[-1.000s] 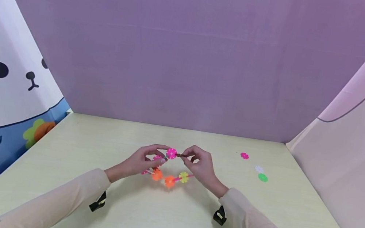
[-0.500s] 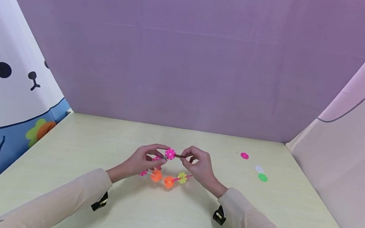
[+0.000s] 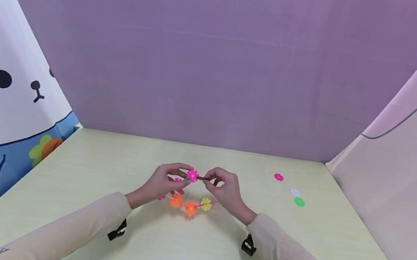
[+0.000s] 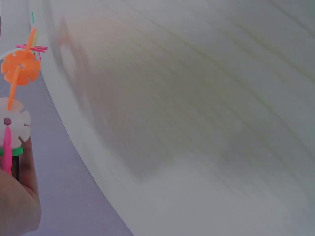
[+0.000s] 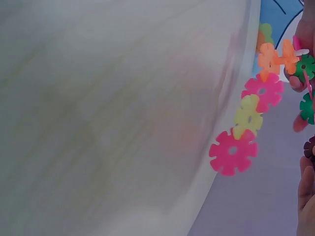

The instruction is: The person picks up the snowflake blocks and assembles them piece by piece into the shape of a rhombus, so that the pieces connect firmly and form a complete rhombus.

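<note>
Flower-disc chain and one dark brown disc, held in two hands above a pale counter

Chain of interlocking plastic flower discs (image 3: 191,208): one, curved in a loop, raised over the middle of the counter (image 3: 181,253). Its near side carries two orange discs (image 3: 176,200), with a yellow disc (image 3: 206,204) to their right; a pink disc (image 3: 193,175) stands at the far side, between the hands. Green discs (image 5: 308,60) and a white disc (image 4: 18,118) also show in the wrist views.

Dark brown disc (image 5: 308,147): one, edge-on in the head view, meeting the far pink disc on its right; whether slotted in cannot be told.

Left hand (image 3: 158,182): fingers bent and nearly closed, thumb and forefinger gripping the chain beside the far pink disc.

Right hand (image 3: 227,191): fingertips together, pinching the dark brown disc.

Loose discs, right far part of the counter: one pink flower disc (image 3: 278,177), farthest; one white flower disc (image 3: 295,192), nearer and to the right; one green flower disc (image 3: 299,202), just beside the white.

Surround: purple panel (image 3: 214,72) at the far edge; cartoon-print cloth (image 3: 6,119) left; pink-and-beige cloth (image 3: 403,178) right.

Apparel: beige sleeves (image 3: 70,229), black straps (image 3: 117,231) at both wrists.
</note>
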### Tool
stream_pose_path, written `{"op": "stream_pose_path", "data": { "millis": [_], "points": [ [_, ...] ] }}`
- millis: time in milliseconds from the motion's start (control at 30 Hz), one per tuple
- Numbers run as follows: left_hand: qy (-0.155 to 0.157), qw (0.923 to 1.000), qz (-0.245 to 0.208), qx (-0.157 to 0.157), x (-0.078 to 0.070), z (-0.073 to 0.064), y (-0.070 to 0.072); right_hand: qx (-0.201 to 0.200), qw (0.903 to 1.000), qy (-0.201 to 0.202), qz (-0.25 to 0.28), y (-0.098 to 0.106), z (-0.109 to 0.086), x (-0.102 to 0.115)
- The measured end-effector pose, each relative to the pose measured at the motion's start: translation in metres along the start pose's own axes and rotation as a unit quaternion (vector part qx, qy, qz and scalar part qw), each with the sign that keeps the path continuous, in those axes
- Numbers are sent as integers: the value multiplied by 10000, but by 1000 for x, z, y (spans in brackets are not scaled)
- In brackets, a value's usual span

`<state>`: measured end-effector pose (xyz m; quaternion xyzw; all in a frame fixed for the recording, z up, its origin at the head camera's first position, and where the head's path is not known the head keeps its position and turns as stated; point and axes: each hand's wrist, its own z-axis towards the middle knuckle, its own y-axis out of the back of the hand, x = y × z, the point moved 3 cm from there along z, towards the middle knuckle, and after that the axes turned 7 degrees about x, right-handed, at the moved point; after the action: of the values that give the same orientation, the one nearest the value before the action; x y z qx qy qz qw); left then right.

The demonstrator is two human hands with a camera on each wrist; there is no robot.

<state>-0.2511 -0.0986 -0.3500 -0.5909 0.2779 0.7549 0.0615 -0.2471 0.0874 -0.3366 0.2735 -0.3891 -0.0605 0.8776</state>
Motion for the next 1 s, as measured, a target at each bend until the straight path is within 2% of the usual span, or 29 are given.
{"op": "stream_pose_path", "data": {
  "millis": [267,600,1000],
  "points": [
    [60,9999,-102,49,-1,0,0,-150,9998,118,72,-2,-1,1],
    [98,9998,-190,-63,0,0,0,-309,9991,292,92,-3,-1,2],
    [112,9999,-131,8,-2,2,1,-235,9990,387,45,-1,0,0]
  ]
}}
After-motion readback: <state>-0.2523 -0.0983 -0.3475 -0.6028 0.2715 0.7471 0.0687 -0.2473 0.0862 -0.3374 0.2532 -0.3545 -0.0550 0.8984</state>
